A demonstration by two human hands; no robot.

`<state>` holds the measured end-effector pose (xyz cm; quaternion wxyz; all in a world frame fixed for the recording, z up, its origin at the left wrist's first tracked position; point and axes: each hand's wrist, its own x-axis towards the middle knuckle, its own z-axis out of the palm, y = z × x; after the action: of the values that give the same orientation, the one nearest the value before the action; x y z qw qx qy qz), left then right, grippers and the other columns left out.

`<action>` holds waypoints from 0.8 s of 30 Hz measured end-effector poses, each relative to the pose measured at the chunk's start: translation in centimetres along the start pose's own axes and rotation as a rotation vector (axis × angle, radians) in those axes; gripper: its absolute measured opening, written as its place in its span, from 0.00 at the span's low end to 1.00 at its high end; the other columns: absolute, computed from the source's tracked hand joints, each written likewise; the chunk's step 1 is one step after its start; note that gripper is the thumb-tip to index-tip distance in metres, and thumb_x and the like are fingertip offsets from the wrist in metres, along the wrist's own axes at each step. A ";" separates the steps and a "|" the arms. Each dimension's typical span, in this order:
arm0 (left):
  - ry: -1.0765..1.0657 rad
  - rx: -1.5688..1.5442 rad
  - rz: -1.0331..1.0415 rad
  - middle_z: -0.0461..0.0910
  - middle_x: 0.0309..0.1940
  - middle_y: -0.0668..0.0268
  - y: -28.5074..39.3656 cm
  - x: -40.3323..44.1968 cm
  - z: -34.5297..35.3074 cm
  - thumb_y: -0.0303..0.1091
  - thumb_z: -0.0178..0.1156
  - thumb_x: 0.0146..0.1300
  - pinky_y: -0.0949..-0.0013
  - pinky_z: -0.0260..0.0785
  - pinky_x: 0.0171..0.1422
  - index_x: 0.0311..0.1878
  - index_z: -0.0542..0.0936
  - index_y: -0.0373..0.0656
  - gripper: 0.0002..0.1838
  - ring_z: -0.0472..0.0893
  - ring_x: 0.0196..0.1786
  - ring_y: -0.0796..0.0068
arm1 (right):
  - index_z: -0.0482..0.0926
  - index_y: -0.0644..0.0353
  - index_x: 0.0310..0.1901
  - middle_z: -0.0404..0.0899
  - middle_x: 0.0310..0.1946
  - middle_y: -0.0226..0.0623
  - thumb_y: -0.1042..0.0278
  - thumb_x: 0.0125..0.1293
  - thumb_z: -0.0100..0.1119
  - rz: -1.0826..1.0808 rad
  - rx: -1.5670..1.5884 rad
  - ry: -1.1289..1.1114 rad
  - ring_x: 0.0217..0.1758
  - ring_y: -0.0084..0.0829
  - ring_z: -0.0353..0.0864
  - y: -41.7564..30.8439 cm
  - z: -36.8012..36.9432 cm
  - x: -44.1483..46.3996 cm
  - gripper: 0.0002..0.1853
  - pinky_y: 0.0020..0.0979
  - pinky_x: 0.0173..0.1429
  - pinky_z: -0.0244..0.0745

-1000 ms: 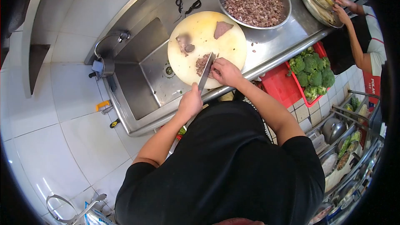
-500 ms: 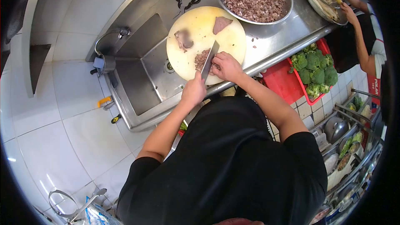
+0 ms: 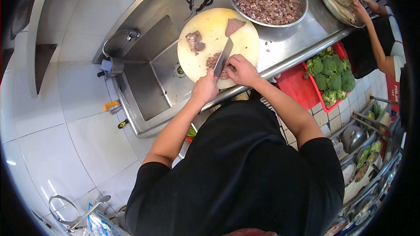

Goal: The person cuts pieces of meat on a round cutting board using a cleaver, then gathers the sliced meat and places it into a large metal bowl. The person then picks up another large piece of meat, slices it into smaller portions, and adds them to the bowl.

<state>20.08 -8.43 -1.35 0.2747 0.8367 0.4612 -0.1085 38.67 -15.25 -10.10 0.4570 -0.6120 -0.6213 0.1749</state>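
Note:
My left hand (image 3: 205,88) is closed round the handle of a kitchen knife (image 3: 224,57), whose broad blade stands on the round cutting board (image 3: 249,52). Against the blade's right side, the curled fingers of my right hand (image 3: 243,71) press on a piece of meat (image 3: 225,74), partly hidden by them. Chopped meat bits (image 3: 212,60) lie left of the blade. Farther up the board are a flat, brownish-pink meat slice (image 3: 234,26) and an irregular lump of meat (image 3: 194,42).
A steel bowl (image 3: 305,6) of diced meat stands beyond the board. Left is a sink (image 3: 153,100); black scissors (image 3: 204,3) lie behind the board. Broccoli fills a red crate (image 3: 326,105) at right, near a co-worker's hands (image 3: 359,5) holding a pale yellow, long piece over a bowl.
The view has shifted slightly, and the knife and both my hands keep nearly the same place on the board. The co-worker's hands have moved a little.

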 end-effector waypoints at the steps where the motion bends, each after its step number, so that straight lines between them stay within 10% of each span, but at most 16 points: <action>1: 0.000 0.001 0.014 0.84 0.36 0.33 0.1 -0.4 -0.6 0.35 0.53 0.77 0.33 0.73 0.51 0.57 0.68 0.36 0.14 0.84 0.43 0.28 | 0.82 0.61 0.39 0.81 0.39 0.42 0.68 0.61 0.65 0.025 0.033 0.032 0.48 0.46 0.81 -0.2 -0.2 0.0 0.08 0.43 0.57 0.79; 24: 0.019 0.008 -0.016 0.83 0.34 0.32 0.7 0.0 1.0 0.35 0.56 0.76 0.33 0.74 0.49 0.58 0.69 0.36 0.15 0.83 0.42 0.26 | 0.84 0.61 0.38 0.81 0.41 0.42 0.70 0.61 0.65 0.009 -0.010 -0.017 0.50 0.46 0.81 0.4 -0.3 -1.0 0.06 0.43 0.59 0.80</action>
<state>20.71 -9.31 -1.95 0.2663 0.8349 0.4702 -0.1046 39.00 -16.21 -10.56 0.4478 -0.6157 -0.6232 0.1789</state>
